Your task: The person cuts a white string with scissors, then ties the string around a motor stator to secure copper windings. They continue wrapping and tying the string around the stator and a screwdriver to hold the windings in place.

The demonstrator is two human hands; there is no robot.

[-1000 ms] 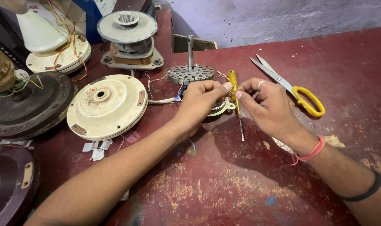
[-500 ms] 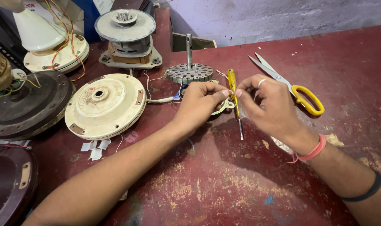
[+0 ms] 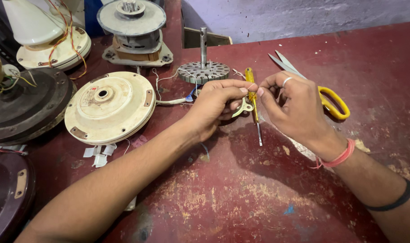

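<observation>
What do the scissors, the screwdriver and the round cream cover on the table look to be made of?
The scissors: bare grey metal blades with glossy yellow handles, likely plastic. The screwdriver: a see-through yellow handle, probably plastic, and a thin dull steel shaft. The round cream cover: painted metal, it seems, with chipped, stained paint and small brownish brackets at its rim. The table: red paint worn to yellowish patches; the material beneath is unclear.

A cream round motor cover [image 3: 108,106] lies on the worn red table [image 3: 241,198]. Just behind it stands a grey motor [image 3: 134,31]; to its right, a toothed metal disc with an upright shaft [image 3: 203,71]. Left of it sits a dark round cover [image 3: 27,108], and behind that a white housing with wires [image 3: 47,38]. Well to its right lie yellow-handled scissors [image 3: 324,92]. Paper scraps [image 3: 99,150] lie just in front.
</observation>
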